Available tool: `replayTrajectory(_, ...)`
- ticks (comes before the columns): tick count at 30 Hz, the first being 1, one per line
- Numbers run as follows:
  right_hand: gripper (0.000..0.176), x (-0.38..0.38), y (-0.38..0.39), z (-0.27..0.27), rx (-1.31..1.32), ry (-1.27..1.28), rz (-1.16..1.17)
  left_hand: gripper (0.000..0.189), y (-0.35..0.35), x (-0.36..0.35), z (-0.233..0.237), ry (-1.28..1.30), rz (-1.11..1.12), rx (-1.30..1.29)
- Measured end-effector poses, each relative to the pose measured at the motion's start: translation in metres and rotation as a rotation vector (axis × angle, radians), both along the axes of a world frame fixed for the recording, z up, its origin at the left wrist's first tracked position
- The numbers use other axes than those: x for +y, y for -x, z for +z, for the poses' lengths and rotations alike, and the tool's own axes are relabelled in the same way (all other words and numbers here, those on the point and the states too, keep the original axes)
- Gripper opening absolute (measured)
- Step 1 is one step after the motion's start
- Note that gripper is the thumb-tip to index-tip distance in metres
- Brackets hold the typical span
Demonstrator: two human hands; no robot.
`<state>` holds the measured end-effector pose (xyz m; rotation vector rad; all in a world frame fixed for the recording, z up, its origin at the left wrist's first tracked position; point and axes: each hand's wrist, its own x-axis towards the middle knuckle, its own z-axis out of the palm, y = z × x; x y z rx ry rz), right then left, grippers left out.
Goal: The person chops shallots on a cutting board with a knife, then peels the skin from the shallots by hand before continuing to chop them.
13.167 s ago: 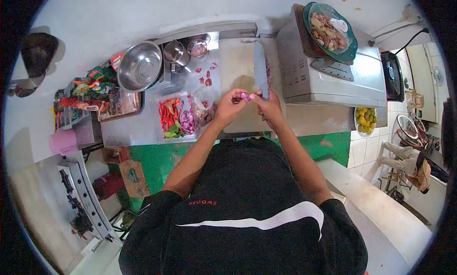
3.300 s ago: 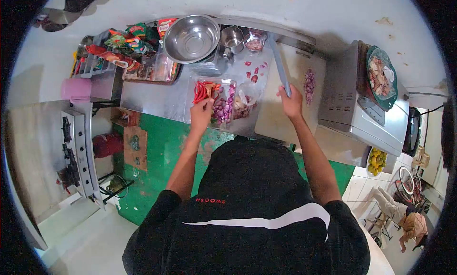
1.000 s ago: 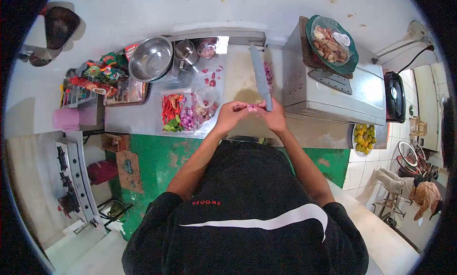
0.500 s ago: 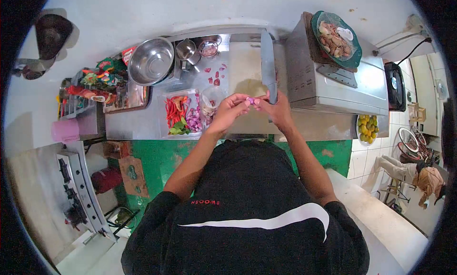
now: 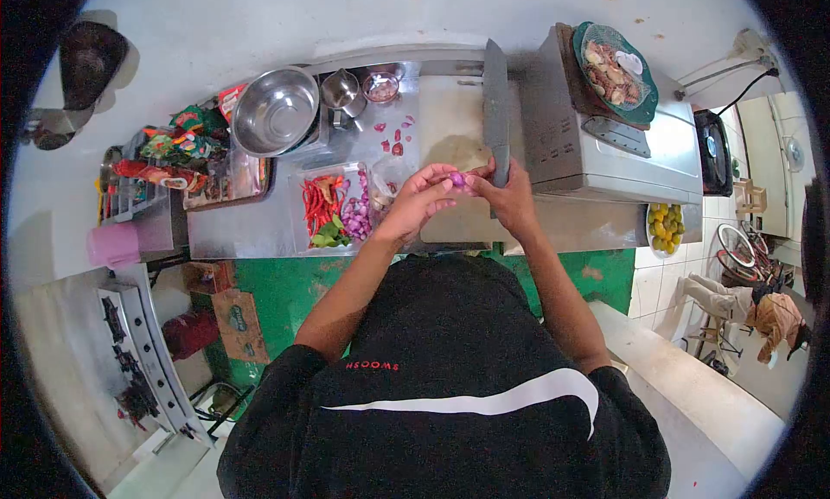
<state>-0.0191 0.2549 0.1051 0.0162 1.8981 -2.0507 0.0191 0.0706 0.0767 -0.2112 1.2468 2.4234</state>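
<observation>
Your left hand (image 5: pixel 418 202) and right hand (image 5: pixel 511 198) meet above the worktop (image 5: pixel 235 231), fingertips pinching the shallot (image 5: pixel 456 180) between them. Right hand also grips the knife (image 5: pixel 495 110), blade running straight away from you, just beside the shallot.

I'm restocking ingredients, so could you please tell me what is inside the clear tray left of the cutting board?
Red chillies, green leaves and purple shallots fill the tray; anything beneath them is covered.
</observation>
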Motion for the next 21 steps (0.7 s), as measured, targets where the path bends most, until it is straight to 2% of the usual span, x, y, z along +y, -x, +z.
replayTrajectory(3,0.031,-0.003,0.002,-0.003,0.079,-0.091,0.004,0.022,0.004,-0.001,0.002,0.003,0.009,-0.051)
replayTrajectory(5,0.032,-0.006,0.003,-0.004,0.109,-0.103,0.008,0.024,0.007,0.000,-0.008,0.233,0.017,-0.028)
replayTrajectory(6,0.032,-0.007,0.002,-0.002,0.107,-0.115,0.006,0.024,0.007,-0.001,-0.007,0.234,0.019,-0.030)
replayTrajectory(8,0.032,-0.009,0.001,-0.001,0.104,-0.128,0.001,0.028,0.009,-0.001,-0.006,0.080,0.081,-0.021)
replayTrajectory(11,0.030,-0.010,0.000,-0.002,0.023,-0.062,-0.048,0.030,0.012,-0.002,-0.004,0.000,0.097,0.000)
replayTrajectory(13,0.029,-0.010,0.002,-0.007,-0.052,0.052,-0.094,0.032,0.012,-0.001,-0.007,-0.032,0.111,-0.002)
replayTrajectory(16,0.029,-0.007,0.006,-0.016,-0.090,0.086,-0.137,0.034,0.013,0.001,-0.008,-0.098,0.120,0.007)
replayTrajectory(21,0.029,-0.004,0.015,-0.012,-0.103,0.041,-0.114,0.037,0.015,0.002,-0.014,-0.152,0.115,-0.005)
